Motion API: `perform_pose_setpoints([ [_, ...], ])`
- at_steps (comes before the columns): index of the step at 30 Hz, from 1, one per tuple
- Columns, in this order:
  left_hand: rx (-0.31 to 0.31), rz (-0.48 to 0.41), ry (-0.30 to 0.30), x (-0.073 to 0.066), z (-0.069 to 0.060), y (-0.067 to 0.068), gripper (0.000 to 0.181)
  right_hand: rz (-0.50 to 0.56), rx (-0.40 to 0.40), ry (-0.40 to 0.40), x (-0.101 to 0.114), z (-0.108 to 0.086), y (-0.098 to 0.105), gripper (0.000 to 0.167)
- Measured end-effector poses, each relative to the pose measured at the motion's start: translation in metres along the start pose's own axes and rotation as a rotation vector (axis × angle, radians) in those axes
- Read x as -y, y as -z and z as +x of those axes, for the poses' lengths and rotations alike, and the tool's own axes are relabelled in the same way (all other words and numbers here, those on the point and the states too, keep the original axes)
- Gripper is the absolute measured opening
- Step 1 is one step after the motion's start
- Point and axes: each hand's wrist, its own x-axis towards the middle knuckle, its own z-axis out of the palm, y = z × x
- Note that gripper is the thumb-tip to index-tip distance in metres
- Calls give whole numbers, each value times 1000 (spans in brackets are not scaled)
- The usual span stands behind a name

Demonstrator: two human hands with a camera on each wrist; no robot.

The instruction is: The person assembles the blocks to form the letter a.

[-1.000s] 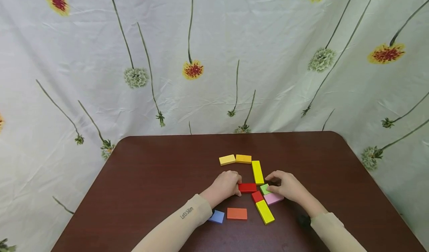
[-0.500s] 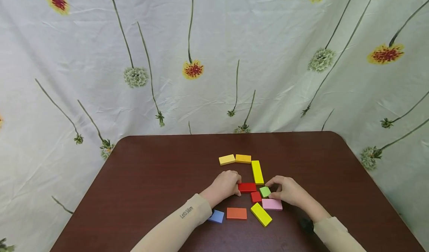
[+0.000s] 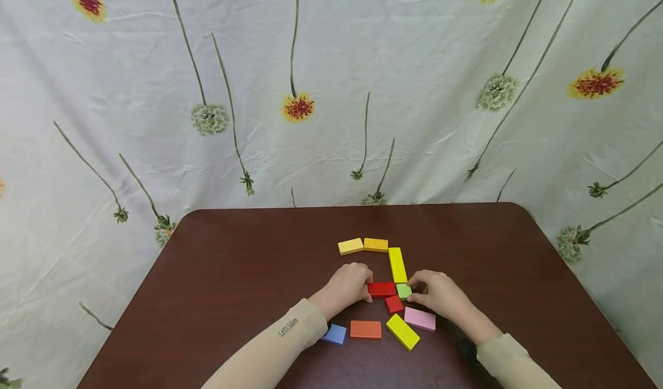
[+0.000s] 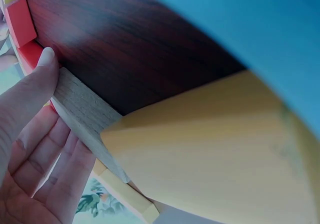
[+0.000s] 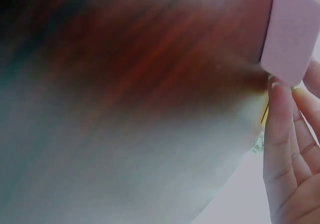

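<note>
In the head view, my left hand (image 3: 348, 284) grips the left end of a long red block (image 3: 382, 289) on the table. The left wrist view shows the thumb on one side and fingers on the other, with a plain wooden block (image 4: 90, 101) beside them that the head view hides. My right hand (image 3: 440, 294) pinches a small green block (image 3: 404, 292) between thumb and finger, against the long red block's right end. A yellow block (image 3: 397, 264) stretches away behind the green one. Just in front lie a small red block (image 3: 394, 304) and a pink block (image 3: 420, 319).
A tilted yellow block (image 3: 403, 332), an orange block (image 3: 365, 330) and a blue block (image 3: 335, 334) lie nearer the front of the dark table (image 3: 248, 251). Pale yellow (image 3: 350, 246) and amber (image 3: 376, 244) blocks join at the back. A flowered cloth (image 3: 331, 147) hangs behind.
My right hand has moved the green block left against the long red block. The pink, small red and front yellow blocks have shifted and turned slightly. My left hand stays put.
</note>
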Motion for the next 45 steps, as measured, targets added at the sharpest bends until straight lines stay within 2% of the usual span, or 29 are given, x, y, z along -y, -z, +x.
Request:
perform_pose_setpoints([
  [17,10,3,4,0,1,0,25,-101,-70,54,9,-2,-3,19],
  [30,13,-1,14,-1,0,0,24,-96,-70,40,9,-2,-4,19],
  [36,18,-9,20,-2,-2,0,25,-56,-76,16,7,-10,0,22],
  [41,11,3,17,-2,-1,0,26,-23,-16,-10,5,-24,10,27],
  [45,10,11,19,-2,-1,0,26,6,63,34,0,-36,16,32],
])
